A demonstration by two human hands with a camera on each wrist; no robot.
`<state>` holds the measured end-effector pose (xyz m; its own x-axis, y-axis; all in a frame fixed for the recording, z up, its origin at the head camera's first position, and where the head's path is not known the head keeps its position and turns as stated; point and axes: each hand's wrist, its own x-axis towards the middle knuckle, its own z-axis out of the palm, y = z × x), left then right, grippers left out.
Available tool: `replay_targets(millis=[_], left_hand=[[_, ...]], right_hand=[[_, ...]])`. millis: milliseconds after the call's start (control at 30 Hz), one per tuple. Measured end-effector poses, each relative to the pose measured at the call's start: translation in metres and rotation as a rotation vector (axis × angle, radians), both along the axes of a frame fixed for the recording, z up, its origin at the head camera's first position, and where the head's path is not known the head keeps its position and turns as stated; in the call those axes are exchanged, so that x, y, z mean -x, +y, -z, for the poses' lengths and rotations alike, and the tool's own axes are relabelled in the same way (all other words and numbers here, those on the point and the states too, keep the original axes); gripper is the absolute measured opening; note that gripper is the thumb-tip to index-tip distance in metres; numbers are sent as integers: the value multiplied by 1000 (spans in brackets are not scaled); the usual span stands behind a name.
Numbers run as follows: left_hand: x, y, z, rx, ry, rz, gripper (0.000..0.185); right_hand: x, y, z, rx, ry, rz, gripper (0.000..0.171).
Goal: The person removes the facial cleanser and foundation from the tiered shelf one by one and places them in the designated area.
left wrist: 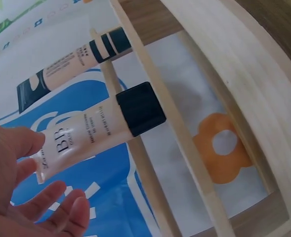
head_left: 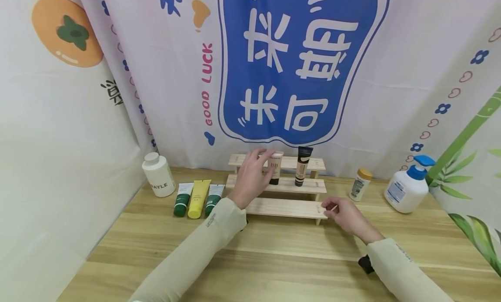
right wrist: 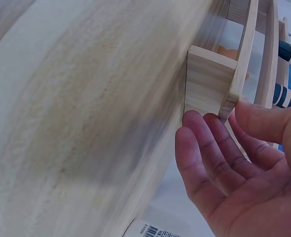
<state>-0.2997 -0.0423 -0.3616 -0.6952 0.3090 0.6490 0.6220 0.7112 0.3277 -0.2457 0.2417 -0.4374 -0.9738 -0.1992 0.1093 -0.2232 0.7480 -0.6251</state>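
A three-tier wooden display stand (head_left: 282, 207) sits at the back of the table. On its middle tier a BB cream tube (head_left: 275, 168) stands upright on its black cap. My left hand (head_left: 252, 176) pinches this tube (left wrist: 88, 133) near its flat top end with thumb and index finger, the other fingers spread loosely below in the left wrist view. To the right of it, a black-and-beige tube (head_left: 302, 168) stands on the same tier. At the right end of the lowest tier, my right hand (head_left: 346, 216) grips the board, thumb on the wood (right wrist: 230, 96) and fingers curled beneath.
Left of the stand lie a yellow tube (head_left: 198, 198) and two green-and-white tubes, a white bottle (head_left: 158, 175) behind them. On the right stand a small orange-capped bottle (head_left: 360, 185) and a white pump bottle (head_left: 406, 189). A printed curtain (head_left: 188, 97) hangs behind.
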Motion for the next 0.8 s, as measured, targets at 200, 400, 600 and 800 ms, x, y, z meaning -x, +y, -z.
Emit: replay_targets(millis=[200, 400, 600, 800], left_hand=[[6, 0, 7, -72, 79, 33, 35], [5, -2, 9, -158, 73, 84, 23], [-3, -15, 1, -209, 73, 108, 24], [-13, -43, -9, -217, 124, 124, 23]], right_hand=[[0, -4, -2, 12, -13, 1, 16], [1, -7, -3, 24, -11, -14, 15], [1, -4, -1, 14, -13, 1, 16], [1, 0, 1, 5, -29, 19, 16]])
